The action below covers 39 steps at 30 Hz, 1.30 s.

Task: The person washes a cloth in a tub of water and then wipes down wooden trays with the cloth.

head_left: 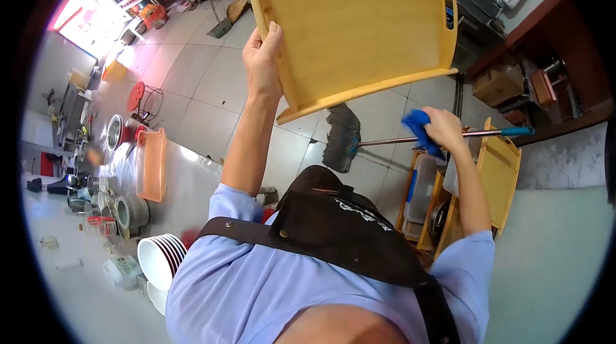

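Observation:
A yellow wooden tray (359,23) with raised edges and a cut-out handle is held up in front of me. My left hand (264,58) grips its left edge, thumb over the rim. Lower and to the right, my right hand (444,129) is closed around a bunched blue cloth (420,131), apart from the tray. Behind that hand a mop runs across, its grey head (342,138) near the floor tiles and its pole (391,142) passing behind the cloth. The tray's top edge is cut off by the view.
Another wooden tray (500,177) leans at the right beside a shelf unit with a clear plastic box (420,190). On the left, a steel table (192,180) bears an orange basket (152,164) and stacked white bowls (157,262). A red stool (136,95) and a dustpan (219,27) stand beyond.

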### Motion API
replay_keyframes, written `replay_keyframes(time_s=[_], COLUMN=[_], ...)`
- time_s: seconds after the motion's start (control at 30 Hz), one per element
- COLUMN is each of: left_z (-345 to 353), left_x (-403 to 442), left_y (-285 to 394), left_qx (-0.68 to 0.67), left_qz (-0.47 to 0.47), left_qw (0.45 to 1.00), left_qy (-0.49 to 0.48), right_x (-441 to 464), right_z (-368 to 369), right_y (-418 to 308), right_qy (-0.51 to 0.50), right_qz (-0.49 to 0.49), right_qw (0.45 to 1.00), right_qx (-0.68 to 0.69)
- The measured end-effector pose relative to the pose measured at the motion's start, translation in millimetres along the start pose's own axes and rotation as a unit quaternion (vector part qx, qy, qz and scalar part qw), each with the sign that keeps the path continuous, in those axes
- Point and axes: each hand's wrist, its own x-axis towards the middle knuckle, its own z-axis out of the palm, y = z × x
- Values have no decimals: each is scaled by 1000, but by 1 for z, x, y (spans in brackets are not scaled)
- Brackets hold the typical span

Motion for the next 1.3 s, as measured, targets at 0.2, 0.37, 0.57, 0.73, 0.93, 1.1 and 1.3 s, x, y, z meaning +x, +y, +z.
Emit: replay_keyframes(time_s=[0.2, 0.37, 0.57, 0.73, 0.93, 1.1, 1.3], left_z=[7, 26, 24, 23, 23, 6, 17], left_x=[1, 2, -5, 5, 3, 12, 10], left_y=[-5, -27, -27, -36, -23, -9, -9], left_qx=[-46, -106, -140, -132, -67, -25, -40], left_qz=[-24, -76, -98, -90, -7, 4, -29], left_qw=[999, 990, 982, 985, 997, 999, 999], left_qy=[-4, -61, -76, -59, -48, -29, -8], right_x=[-7, 28, 3, 27, -4, -21, -20], right_z=[-74, -70, -38, -57, -74, -41, -54], right_y=[-54, -164, -176, -173, -133, -42, -47], right_qy=[249, 383, 324, 390, 124, -117, 225], right_qz=[29, -255, -334, -291, -334, 6, 76], right_qw=[805, 887, 885, 874, 913, 869, 833], right_qx=[537, 21, 12, -18, 198, 481, 500])
